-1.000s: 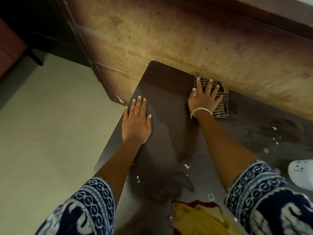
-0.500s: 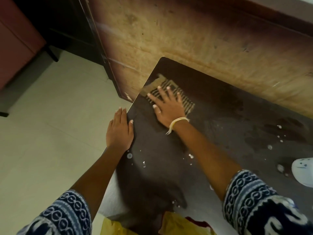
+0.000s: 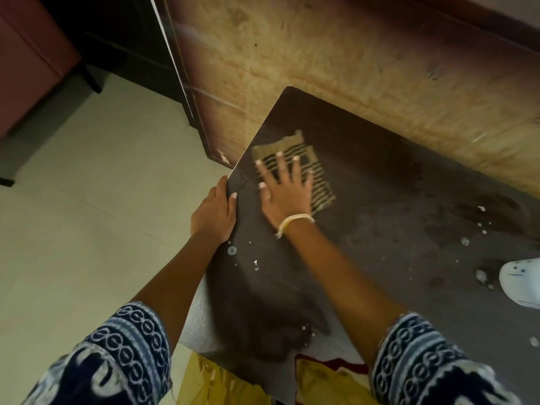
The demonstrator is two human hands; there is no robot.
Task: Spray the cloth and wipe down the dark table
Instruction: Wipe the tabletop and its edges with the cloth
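Wiping the dark bench (image 3: 380,258) near its far left corner with a striped cloth (image 3: 318,182).

The right hand (image 3: 287,197) lies flat, fingers spread, pressing the cloth, which sits under and just beyond its fingertips, long axis running roughly along the left edge. The left hand (image 3: 214,214) grips that left edge just beside it, thumb on top, seemingly bracing. White droplets (image 3: 232,250) speckle the near side, so the next stroke likely pulls toward the person.
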